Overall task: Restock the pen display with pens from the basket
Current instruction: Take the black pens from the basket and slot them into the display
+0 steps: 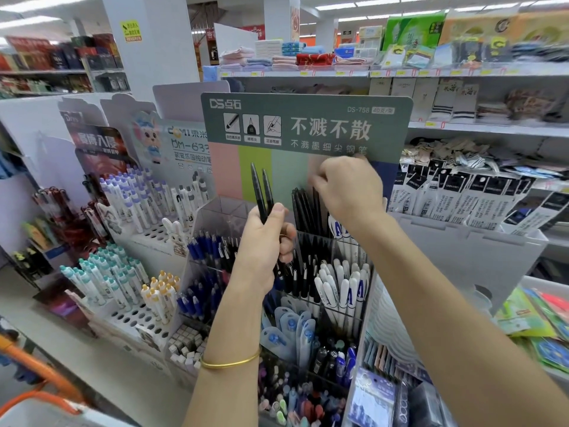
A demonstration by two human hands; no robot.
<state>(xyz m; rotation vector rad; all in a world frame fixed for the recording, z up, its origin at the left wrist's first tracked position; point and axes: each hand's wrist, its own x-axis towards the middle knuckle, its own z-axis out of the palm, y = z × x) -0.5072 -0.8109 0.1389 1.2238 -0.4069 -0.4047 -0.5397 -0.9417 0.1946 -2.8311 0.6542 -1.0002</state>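
My left hand (pixel 264 241) grips two black pens (pixel 261 192) upright in front of the green-headed pen display (pixel 308 124). My right hand (pixel 348 189) reaches into the display's top tier, its fingers curled over a bunch of standing black pens (pixel 303 208); motion blur hides whether it pinches one. The clear tiers below hold blue, black and white pens. An orange basket rim (pixel 40 396) shows at the bottom left corner.
Other cardboard pen stands (pixel 129 241) with white, purple and teal pens stand to the left. Hanging refill packs (pixel 468 198) fill the shelf to the right. Towels and packaged goods (pixel 308 57) sit on the upper shelves.
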